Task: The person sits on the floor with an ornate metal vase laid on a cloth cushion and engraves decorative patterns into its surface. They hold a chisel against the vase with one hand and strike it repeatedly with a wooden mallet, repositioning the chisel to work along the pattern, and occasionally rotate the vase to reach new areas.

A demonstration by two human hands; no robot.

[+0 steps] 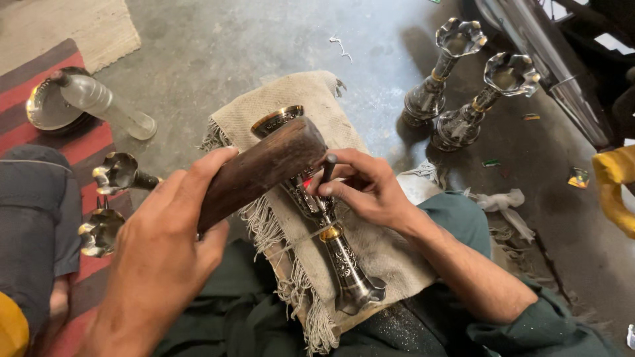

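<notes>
Hands at work on an engraved metal goblet [334, 248] lying across padded cloth [297, 112]: left hand [162, 264] grips a wooden mallet [261, 168] above the right hand [367, 188] pinching a punch [328, 168] (a glancing blow could bruise those fingers).

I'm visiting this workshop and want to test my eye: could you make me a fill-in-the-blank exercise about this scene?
The left hand grips a wooden ____.
The right hand holds a thin metal ____ against the engraved vase.
The vase lies on a fringed ____.
On the floor at upper right stand ____ finished vases.

Missing words: mallet; punch; cloth; two
</notes>
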